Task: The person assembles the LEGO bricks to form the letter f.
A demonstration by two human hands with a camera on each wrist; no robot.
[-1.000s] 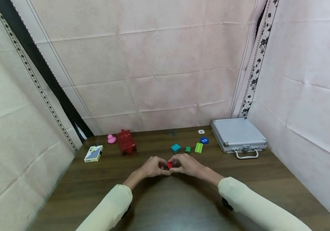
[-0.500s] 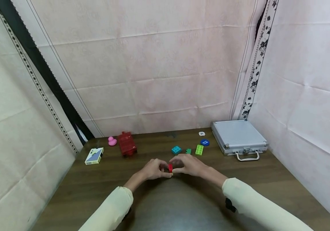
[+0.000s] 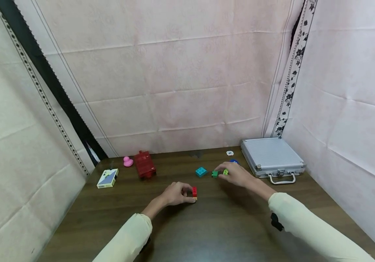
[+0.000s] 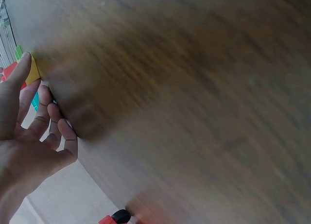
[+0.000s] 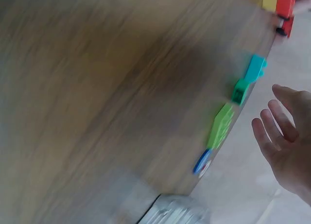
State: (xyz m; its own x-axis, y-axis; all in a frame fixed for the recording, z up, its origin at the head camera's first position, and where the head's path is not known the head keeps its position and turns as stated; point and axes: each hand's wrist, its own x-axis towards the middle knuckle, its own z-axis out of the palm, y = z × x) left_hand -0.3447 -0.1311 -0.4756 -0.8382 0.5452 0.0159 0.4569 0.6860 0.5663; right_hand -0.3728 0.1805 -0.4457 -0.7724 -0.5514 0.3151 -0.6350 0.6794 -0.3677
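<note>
My left hand (image 3: 174, 193) pinches a small stack, a red toy brick (image 3: 194, 191) on top of a yellow brick (image 4: 34, 72), upright on the brown table. In the left wrist view the thumb lies against the yellow brick. Off to the right, my right hand (image 3: 238, 175) is raised with its fingers apart and holds nothing. It is nearest to a small green brick (image 3: 214, 174) and a lime green brick (image 5: 221, 126), which it partly hides in the head view. A teal brick (image 3: 201, 171) lies left of the green one.
A silver case (image 3: 272, 156) stands at the back right. Near it are a blue disc (image 5: 201, 161) and a white piece (image 3: 229, 153). At the back left are a red toy vehicle-like piece (image 3: 145, 165), a pink duck (image 3: 127, 161) and a card box (image 3: 107, 178).
My right hand has let go of the red and yellow stack and moved right and away from me, toward the green bricks. My left hand stays at the stack.
</note>
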